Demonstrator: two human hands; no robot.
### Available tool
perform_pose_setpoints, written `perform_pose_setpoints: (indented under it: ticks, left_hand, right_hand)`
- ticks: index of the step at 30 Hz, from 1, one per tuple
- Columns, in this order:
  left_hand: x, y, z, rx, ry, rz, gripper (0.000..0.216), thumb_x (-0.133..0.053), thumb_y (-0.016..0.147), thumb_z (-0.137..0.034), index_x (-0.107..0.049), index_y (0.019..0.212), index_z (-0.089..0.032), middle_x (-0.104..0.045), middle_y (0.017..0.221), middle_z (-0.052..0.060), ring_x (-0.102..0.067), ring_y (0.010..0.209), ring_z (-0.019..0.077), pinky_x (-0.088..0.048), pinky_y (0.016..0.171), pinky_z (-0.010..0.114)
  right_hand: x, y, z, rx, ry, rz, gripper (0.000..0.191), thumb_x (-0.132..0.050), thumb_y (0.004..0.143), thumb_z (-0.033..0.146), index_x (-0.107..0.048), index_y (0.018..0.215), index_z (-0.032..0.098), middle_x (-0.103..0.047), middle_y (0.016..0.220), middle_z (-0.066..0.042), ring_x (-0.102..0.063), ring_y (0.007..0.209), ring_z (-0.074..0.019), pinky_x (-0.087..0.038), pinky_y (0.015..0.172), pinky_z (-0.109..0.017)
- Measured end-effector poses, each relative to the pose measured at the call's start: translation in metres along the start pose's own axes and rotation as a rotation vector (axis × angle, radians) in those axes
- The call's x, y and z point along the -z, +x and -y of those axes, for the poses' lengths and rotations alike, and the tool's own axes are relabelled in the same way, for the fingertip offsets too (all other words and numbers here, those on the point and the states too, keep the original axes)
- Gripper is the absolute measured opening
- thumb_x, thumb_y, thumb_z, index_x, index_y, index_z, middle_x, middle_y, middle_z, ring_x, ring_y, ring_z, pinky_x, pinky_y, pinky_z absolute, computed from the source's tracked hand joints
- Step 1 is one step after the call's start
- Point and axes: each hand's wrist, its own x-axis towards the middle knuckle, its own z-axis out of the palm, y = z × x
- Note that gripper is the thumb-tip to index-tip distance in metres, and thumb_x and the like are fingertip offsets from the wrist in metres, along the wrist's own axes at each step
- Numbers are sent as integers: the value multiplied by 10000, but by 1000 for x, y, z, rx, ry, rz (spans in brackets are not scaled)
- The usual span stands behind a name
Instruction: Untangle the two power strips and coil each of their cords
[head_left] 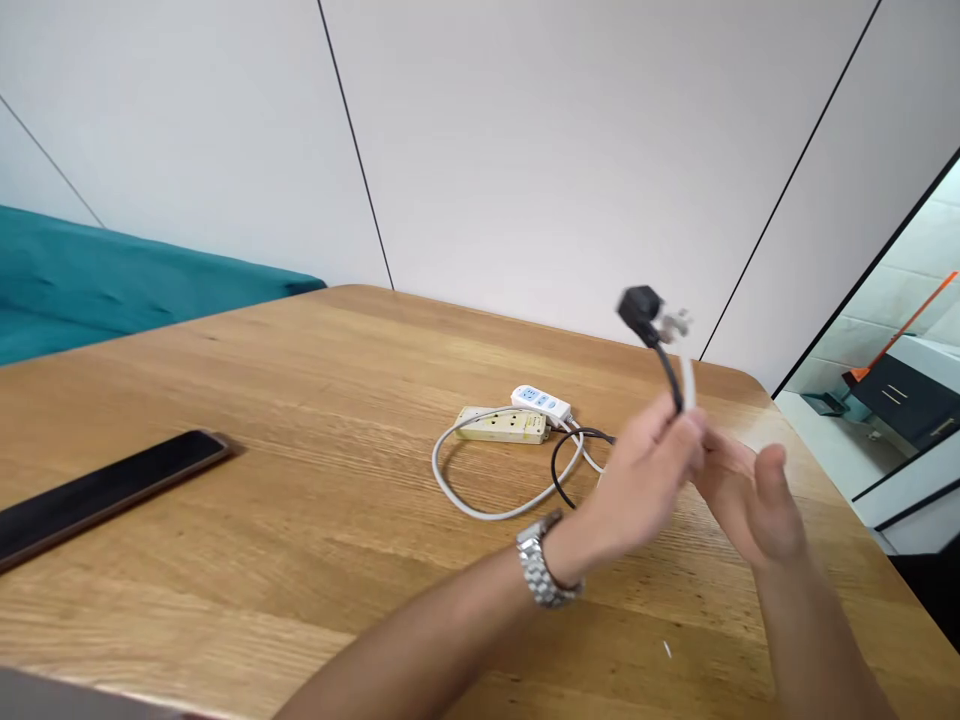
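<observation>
My left hand (pixel 649 470), a metal-band watch (pixel 538 560) on its wrist, is closed around two power cords above the table. A black plug (pixel 639 310) on a black cord sticks up out of the grip. Beside it rises a white cord (pixel 688 380), and blurred metal prongs show near its top. My right hand (pixel 757 505) meets the left from the right side, thumb raised and apart, its fingers stretched out and partly hidden behind the left hand. Farther back lie a white power strip (pixel 541 401) and a yellowed power strip (pixel 499 426), touching or nearly so.
A looped grey cord (pixel 480 516) lies in front of the strips. On the left of the wooden table (pixel 300 520) rests a dark phone-like slab (pixel 112 490). A small white scrap (pixel 667 649) lies near the front. Behind stand a pale wall (pixel 525 180) and a teal sofa (pixel 150 285).
</observation>
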Motion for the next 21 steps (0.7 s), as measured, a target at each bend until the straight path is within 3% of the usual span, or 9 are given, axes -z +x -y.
perform_pose_setpoints:
  ticks: [2,5,8,10,13,14,16,18,21]
  left_hand:
    - [-15,-8,15,-31,190,123,270,-411,911,-359,-401,705,-184,-414,638,-30,-388,574,82,-363,533,215]
    - [-28,-13,29,-54,348,259,306,-355,928,-326,-391,662,-180,-455,691,-6,-459,715,113,-418,692,256]
    - [-17,-6,37,-14,421,395,373,-310,945,-361,-474,671,-168,-523,690,6,-510,725,124,-436,724,263]
    - [10,6,42,-47,566,372,388,-316,943,-374,-569,746,-156,-603,760,31,-553,758,139,-451,759,279]
    - [81,29,53,-106,912,29,339,-336,923,-314,-630,963,-149,-659,1024,89,-582,962,186,-443,881,329]
    - [108,37,56,-99,1071,-22,313,-400,889,-286,-612,1075,-151,-631,1146,103,-557,1063,208,-414,949,354]
    - [160,49,61,37,1397,44,491,-542,784,-243,-520,1271,-179,-513,1355,111,-456,1235,266,-320,1056,425]
    - [200,56,63,212,1600,257,760,-657,660,-212,-415,1380,-204,-368,1481,116,-333,1338,323,-248,1091,486]
    - [226,61,68,310,1668,487,939,-735,588,-237,-327,1434,-250,-293,1522,101,-265,1381,327,-204,1107,487]
  right_hand:
    - [-4,-10,11,-47,56,7,607,-571,686,750,-678,955,216,-680,855,-87,-627,866,-257,-506,706,-359]
    - [1,-13,18,-96,129,-155,314,-694,732,513,-640,740,204,-627,687,-28,-628,740,-203,-516,649,-314]
    - [13,-10,24,-69,297,-271,296,-714,749,361,-511,606,199,-458,514,53,-554,560,-123,-506,577,-254]
    - [25,-9,31,-37,431,-308,268,-672,797,308,-483,639,202,-358,479,90,-434,430,-70,-463,487,-195]
    - [45,-13,42,5,548,-360,189,-591,855,247,-491,701,198,-282,471,113,-246,336,-38,-339,362,-135]
    - [51,-15,44,19,557,-381,180,-578,858,239,-492,706,197,-271,471,114,-215,329,-37,-309,340,-132]
    - [61,-18,48,40,540,-413,183,-575,851,246,-489,697,198,-256,471,114,-175,324,-42,-277,317,-141]
    - [66,-20,49,56,503,-427,189,-577,844,264,-487,689,203,-245,472,113,-148,326,-46,-261,307,-151]
    - [65,-20,49,59,465,-429,189,-573,840,279,-493,686,205,-241,478,111,-125,330,-46,-239,299,-155]
